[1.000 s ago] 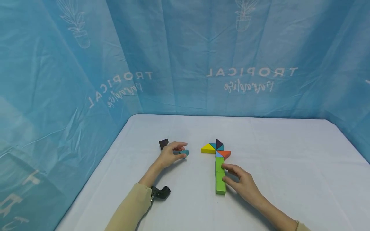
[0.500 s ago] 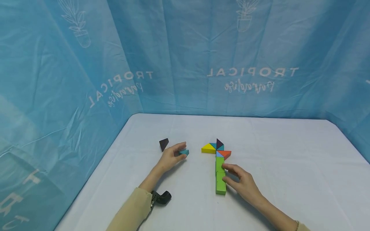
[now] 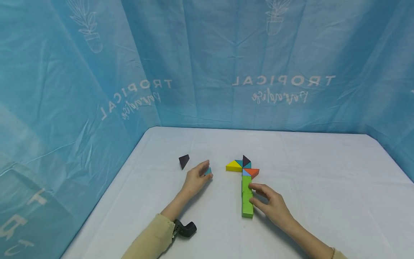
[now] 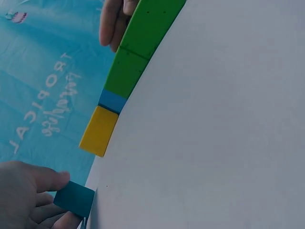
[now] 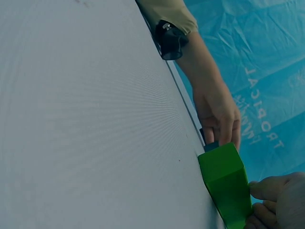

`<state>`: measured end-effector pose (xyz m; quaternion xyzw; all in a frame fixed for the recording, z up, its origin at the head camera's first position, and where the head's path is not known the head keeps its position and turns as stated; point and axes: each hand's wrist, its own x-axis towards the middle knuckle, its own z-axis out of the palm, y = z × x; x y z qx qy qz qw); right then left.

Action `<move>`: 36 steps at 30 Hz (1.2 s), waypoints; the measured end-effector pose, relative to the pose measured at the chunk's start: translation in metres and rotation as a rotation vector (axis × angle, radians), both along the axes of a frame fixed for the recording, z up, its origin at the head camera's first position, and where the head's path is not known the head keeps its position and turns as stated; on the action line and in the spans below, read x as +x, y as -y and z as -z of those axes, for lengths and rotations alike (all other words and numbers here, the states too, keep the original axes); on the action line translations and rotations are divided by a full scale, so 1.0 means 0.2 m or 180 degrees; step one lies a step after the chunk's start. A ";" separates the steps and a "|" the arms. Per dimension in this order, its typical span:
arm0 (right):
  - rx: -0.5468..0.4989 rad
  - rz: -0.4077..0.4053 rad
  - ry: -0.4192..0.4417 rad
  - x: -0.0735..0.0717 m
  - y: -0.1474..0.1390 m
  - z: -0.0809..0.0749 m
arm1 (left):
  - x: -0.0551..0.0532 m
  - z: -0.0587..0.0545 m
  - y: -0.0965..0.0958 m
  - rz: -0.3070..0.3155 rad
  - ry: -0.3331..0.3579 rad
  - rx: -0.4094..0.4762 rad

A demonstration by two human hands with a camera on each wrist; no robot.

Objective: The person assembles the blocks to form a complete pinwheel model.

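My left hand [image 3: 195, 180] pinches a teal block [image 4: 75, 198] between thumb and fingers, close to the tabletop. Most of that block is hidden behind the fingers in the head view. To its right lie two green blocks [image 3: 247, 194] end to end. The fingertips and thumb tip of my right hand [image 3: 271, 203] touch their right side. Beyond the green blocks, several triangular pieces form a pinwheel shape: a yellow triangle block [image 3: 234, 166], teal ones [image 3: 247, 165], a dark purple one [image 3: 245, 160], an orange-red one [image 3: 253, 172] and a light blue one [image 3: 245, 173].
A dark block [image 3: 184, 161] lies alone behind my left hand. Everything rests on a white-covered table [image 3: 310, 172], with blue printed curtains [image 3: 207, 64] at the back and sides. A black wrist camera [image 3: 186, 229] sticks out from the left sleeve.
My left hand has shifted slightly right and nearer with the teal block, leaving the dark block fully uncovered. The right hand stays in place against the green blocks.
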<state>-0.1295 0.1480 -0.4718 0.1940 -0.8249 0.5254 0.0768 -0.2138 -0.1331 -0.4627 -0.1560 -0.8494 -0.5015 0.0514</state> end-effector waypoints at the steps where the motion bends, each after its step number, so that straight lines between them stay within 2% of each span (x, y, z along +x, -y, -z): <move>1: 0.0000 0.0000 -0.0001 0.00 0.00 0.00 | 0.00 -0.01 0.00 0.0034 0.0019 0.0012; 3: -0.0011 -0.0002 0.0004 0.00 0.00 0.00 | 0.00 0.00 0.01 0.0160 0.0020 0.0001; 5: -0.0021 -0.0021 -0.0013 0.00 0.00 0.00 | -0.01 0.00 0.03 0.0383 0.0006 0.0086; 10: -0.0050 -0.0043 -0.0023 0.00 0.00 0.01 | -0.06 -0.01 0.10 0.1023 0.0137 0.0620; 12: -0.0052 -0.0039 -0.0003 0.00 0.00 0.00 | -0.06 -0.04 0.11 0.1167 0.0231 0.0720; 15: -0.0043 -0.0044 0.0023 0.00 0.00 0.00 | -0.05 -0.08 0.12 0.1255 0.0286 0.0589; 20: -0.0041 -0.0043 0.0003 0.00 0.00 0.00 | -0.02 -0.12 0.11 0.1165 0.0168 0.0365; 26: -0.0057 -0.0024 -0.0040 0.00 0.00 -0.01 | 0.02 -0.13 0.10 0.0913 0.0083 0.0212; 33: -0.0032 0.0006 -0.0002 0.08 0.05 -0.18 | 0.06 -0.12 0.08 0.0745 -0.0019 0.0189; 36: -0.0037 0.0008 -0.0029 0.09 0.05 -0.18 | 0.08 -0.11 0.06 0.0607 -0.0210 0.0219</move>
